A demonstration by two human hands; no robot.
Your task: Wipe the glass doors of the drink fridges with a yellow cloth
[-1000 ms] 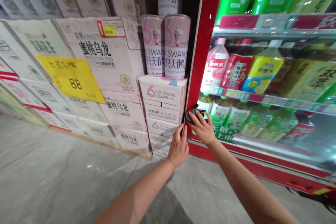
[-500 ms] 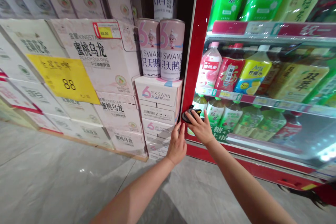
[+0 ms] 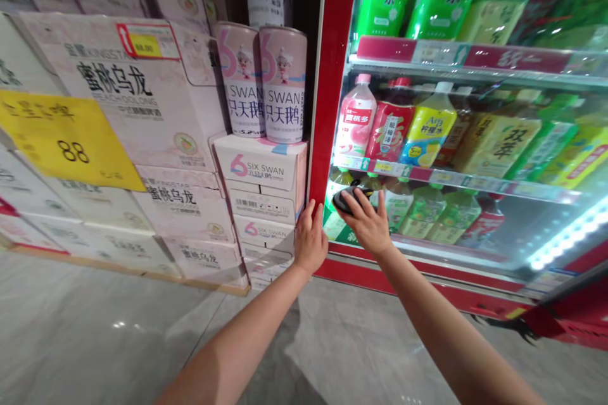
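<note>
My right hand lies over a small black object against the glass front of the red-framed cooler; its fingers are spread over the object, and what the object is I cannot make out. My left hand rests with fingers extended at the lower left edge of the cooler frame, beside the SIX SWAN boxes, and holds nothing. Behind the glass near my right hand stand green-capped bottles on the low shelf.
Two tall pink and white cans stand on the SIX SWAN boxes. Stacked cartons with a yellow price sign fill the left. Grey tiled floor lies below. A red unit shows at the lower right.
The black object under my right hand has moved right, off the red frame onto the glass. My left hand stays by the frame edge. The view has shifted right.
</note>
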